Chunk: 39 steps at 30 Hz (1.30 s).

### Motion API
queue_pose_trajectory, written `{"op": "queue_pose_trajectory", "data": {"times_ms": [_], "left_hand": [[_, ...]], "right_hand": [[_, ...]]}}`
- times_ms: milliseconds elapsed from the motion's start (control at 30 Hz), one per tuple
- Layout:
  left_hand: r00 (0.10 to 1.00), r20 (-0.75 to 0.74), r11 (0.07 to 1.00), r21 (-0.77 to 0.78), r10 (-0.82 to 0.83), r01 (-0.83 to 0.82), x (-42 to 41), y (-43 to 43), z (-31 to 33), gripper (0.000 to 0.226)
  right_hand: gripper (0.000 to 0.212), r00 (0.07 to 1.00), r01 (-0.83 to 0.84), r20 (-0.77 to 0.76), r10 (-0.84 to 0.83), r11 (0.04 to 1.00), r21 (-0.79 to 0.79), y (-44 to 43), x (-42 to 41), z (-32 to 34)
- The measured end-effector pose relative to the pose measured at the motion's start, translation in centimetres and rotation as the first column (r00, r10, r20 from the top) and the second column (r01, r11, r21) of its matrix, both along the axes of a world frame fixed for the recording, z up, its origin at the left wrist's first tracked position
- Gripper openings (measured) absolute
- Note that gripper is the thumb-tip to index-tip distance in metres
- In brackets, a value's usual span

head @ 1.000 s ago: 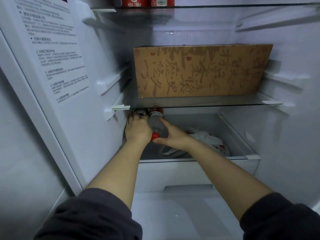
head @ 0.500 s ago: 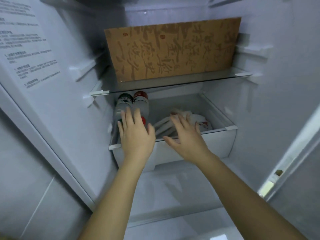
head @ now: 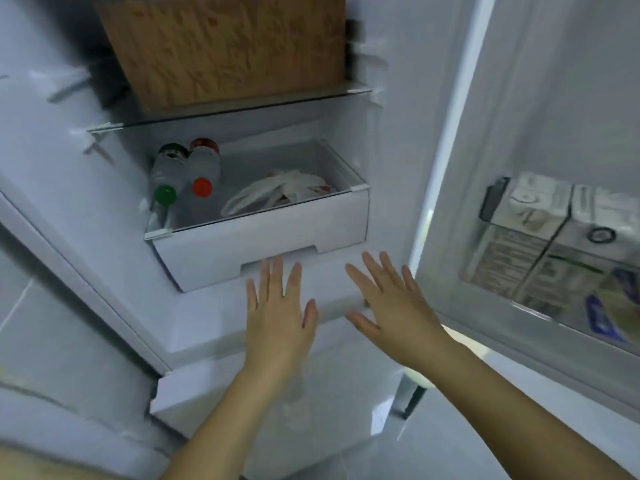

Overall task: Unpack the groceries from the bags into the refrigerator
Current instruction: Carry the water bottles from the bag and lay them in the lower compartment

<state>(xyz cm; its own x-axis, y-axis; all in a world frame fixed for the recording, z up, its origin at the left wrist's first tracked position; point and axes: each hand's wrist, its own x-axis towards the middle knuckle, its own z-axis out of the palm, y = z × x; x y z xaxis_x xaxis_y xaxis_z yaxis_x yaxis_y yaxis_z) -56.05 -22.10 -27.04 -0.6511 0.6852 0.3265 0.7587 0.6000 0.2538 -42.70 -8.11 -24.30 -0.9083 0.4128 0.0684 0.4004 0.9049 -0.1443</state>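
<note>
The refrigerator [head: 391,133] liner was smooth white plastic with a dull sheen. The drawer [head: 263,237] looked like the same white plastic, matt on its front, with a clear rim. The shelf [head: 242,107] above it was glass, glossy and transparent. The box [head: 228,46] was brown cardboard, matt, printed in a darker mottled pattern (blur hid any finer texture). The green-capped bottle [head: 164,174] and the red-capped bottle [head: 204,168] were clear plastic with glossy caps. The bag [head: 277,192] was thin white plastic film, crumpled. The cartons [head: 530,216] looked like printed paperboard, behind a clear plastic door bin [head: 554,299].
</note>
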Motion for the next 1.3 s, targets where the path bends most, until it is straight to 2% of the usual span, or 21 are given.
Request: {"op": "queue_pose_trajectory", "data": {"times_ms": [100,233,333,467,600,667,767,967,1100,1300], "left_hand": [[0.996,0.082,0.999,-0.019,-0.043,0.045,5.1,-0.4,-0.9,0.059],[0.985,0.14,0.992,-0.07,-0.097,0.107,13.1,-1.2,-2.0,0.068],[0.976,0.162,0.978,-0.13,-0.144,0.166,19.0,-1.8,-3.0,0.063],[0.949,0.199,0.938,-0.2,-0.244,0.283,26.2,-2.2,-3.5,0.063],[0.915,0.18,0.886,-0.239,-0.361,0.397,31.9,-1.4,-3.3,0.064],[0.898,0.135,0.857,-0.269,-0.418,0.44,34.7,-0.6,-3.1,0.065],[0.84,0.154,0.794,-0.276,-0.52,0.542,39.3,0.7,-2.8,0.065],[0.705,0.146,0.641,-0.319,-0.694,0.698,48.2,3.9,-4.0,0.068],[0.581,0.206,0.508,-0.317,-0.788,0.801,54.7,6.3,-5.1,0.068],[0.341,0.261,0.269,-0.273,-0.903,0.923,65.5,10.1,-5.5,0.067]], "right_hand": [[0.068,1.0,0.018,-0.004,-0.018,1.0,-0.017,-1.3,5.6,-0.8],[0.081,0.997,0.077,0.013,-0.077,0.996,-0.045,-3.9,13.8,-2.8],[0.086,0.984,0.174,0.045,-0.171,0.981,-0.081,-6.1,20.5,-4.6],[0.066,0.934,0.353,0.084,-0.347,0.933,-0.064,-8.0,29.0,-6.0],[0.068,0.867,0.497,0.07,-0.494,0.868,-0.027,-8.8,35.7,-6.1],[0.067,0.82,0.571,0.065,-0.569,0.821,-0.012,-9.2,38.9,-6.0],[0.071,0.739,0.672,0.061,-0.671,0.74,-0.013,-9.9,43.4,-6.0],[0.068,0.514,0.856,0.097,-0.852,0.516,-0.004,-11.3,52.5,-6.9],[0.068,0.363,0.929,0.152,-0.919,0.369,0.013,-12.1,58.7,-7.2],[0.068,0.126,0.989,0.199,-0.972,0.139,0.053,-12.5,67.7,-6.9]]}}
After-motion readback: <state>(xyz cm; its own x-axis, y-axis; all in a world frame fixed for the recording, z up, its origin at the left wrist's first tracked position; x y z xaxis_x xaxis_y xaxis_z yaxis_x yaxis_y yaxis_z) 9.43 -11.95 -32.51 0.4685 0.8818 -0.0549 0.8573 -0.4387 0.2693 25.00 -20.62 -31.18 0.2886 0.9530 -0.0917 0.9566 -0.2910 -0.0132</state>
